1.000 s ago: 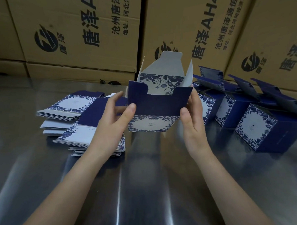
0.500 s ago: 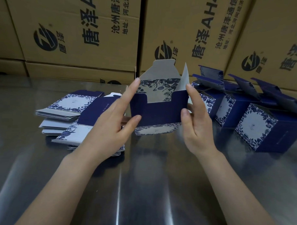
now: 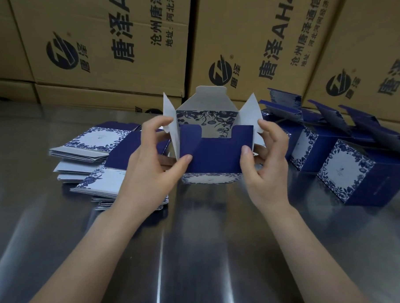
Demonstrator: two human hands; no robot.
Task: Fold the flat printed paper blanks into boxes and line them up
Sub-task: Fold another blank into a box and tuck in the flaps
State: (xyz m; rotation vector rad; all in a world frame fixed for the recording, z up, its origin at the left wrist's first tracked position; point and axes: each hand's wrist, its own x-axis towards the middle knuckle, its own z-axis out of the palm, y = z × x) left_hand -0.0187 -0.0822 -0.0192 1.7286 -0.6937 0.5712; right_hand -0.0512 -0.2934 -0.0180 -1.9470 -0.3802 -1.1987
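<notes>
A half-formed blue and white box [image 3: 214,152] is held above the steel table, open end up, with its white side flaps and tall back flap spread out. My left hand [image 3: 152,163] grips its left side, thumb on the dark blue front panel and fingers curled by the left flap. My right hand [image 3: 266,163] grips the right side, thumb on the front panel, fingers behind the right flap. A stack of flat printed blanks [image 3: 97,160] lies to the left. Folded boxes [image 3: 354,169] stand in a row at the right, lids open.
The shiny steel table [image 3: 190,254] stretches toward me. Large brown cartons [image 3: 245,43] with black printing form a wall along the table's far edge, close behind the blanks and the row of boxes.
The box has been squared up and both white side flaps now splay outward. My left fingers went from stretched out to curled at the left flap; both thumbs stay on the front panel.
</notes>
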